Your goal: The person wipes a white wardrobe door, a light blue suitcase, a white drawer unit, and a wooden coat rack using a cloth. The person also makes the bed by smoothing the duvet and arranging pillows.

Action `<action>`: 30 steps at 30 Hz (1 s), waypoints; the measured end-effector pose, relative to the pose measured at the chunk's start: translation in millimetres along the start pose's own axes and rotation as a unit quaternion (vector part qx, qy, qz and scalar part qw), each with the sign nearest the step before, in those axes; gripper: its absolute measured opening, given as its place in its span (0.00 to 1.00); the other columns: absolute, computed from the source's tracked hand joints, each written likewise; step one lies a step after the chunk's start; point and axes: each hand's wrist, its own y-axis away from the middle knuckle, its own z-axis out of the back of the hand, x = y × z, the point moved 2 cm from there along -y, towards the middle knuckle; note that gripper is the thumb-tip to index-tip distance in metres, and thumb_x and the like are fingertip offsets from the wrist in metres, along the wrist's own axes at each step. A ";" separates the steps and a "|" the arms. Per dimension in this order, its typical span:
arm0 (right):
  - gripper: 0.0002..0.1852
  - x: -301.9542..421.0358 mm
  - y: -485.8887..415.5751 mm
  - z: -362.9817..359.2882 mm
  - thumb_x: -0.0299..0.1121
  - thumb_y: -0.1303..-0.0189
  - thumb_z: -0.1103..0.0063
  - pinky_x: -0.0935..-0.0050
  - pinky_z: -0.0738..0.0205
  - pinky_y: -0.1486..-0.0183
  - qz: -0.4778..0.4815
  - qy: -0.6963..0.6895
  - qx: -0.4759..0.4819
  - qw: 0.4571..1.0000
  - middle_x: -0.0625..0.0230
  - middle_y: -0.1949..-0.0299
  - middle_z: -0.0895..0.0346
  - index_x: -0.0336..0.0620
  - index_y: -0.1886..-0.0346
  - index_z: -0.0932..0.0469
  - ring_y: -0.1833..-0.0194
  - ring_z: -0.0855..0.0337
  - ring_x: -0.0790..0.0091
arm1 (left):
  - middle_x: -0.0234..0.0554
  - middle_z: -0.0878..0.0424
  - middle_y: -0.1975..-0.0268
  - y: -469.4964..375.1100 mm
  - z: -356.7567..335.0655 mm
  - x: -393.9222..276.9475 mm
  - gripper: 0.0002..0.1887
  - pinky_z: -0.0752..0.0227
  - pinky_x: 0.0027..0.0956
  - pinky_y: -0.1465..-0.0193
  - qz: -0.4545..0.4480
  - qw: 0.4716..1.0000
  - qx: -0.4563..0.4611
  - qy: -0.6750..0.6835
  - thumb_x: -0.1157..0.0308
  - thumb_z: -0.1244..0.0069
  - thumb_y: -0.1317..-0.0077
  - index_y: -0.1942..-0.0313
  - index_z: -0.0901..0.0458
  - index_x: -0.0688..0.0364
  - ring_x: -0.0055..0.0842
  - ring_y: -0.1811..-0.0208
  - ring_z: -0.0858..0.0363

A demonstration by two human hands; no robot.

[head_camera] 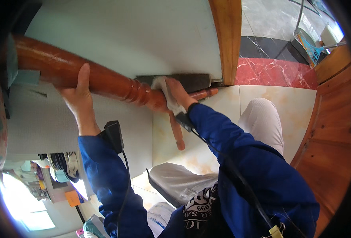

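Observation:
A turned wooden post (104, 77), glossy reddish brown, runs from the upper left towards the middle, with slim turned legs (177, 131) at its lower end near the floor. Against the thicker part of the post rests my left hand (81, 86), its thumb up along the near side and its other fingers hidden beneath or behind. My right hand (177, 92) presses a pale grey cloth (166, 95) to the post just past its carved rings. Black devices with cables are strapped at both wrists.
A white wall with a dark skirting (193, 82) stands behind the post. At the right are a wooden door frame (229, 44), a red marble threshold (276, 73) and a wooden door (327, 166). Beyond the threshold is a dustpan (303, 44). My knees are above the tiled floor (223, 98).

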 end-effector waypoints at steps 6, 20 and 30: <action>0.17 -34.7 10.4 3.1 0.38 0.35 0.60 0.62 0.37 0.49 0.087 0.141 -0.103 0.981 0.46 0.55 0.27 0.33 0.55 0.30 0.51 0.29 0.48 | 0.48 0.29 0.54 -7.5 -12.9 -16.9 0.40 0.34 0.37 0.44 -0.034 0.999 0.009 -0.032 0.54 0.39 0.49 0.45 0.45 0.65 0.33 0.51 0.28; 0.13 -36.2 166.7 -70.6 0.40 0.41 0.51 0.51 0.31 0.66 -0.100 0.380 -0.016 0.919 0.45 0.71 0.24 0.41 0.60 0.31 0.67 0.23 0.44 | 0.53 0.25 0.55 -6.9 1.3 0.4 0.38 0.27 0.34 0.52 -0.068 0.997 0.040 -0.027 0.55 0.38 0.51 0.48 0.39 0.68 0.34 0.55 0.22; 0.12 -14.7 87.3 -45.9 0.36 0.38 0.54 0.51 0.31 0.65 0.049 0.309 -0.298 0.902 0.46 0.70 0.25 0.40 0.57 0.36 0.66 0.25 0.39 | 0.50 0.26 0.55 -2.0 -12.4 -21.4 0.37 0.28 0.32 0.54 -0.017 0.998 -0.045 0.046 0.59 0.39 0.49 0.47 0.41 0.69 0.31 0.57 0.25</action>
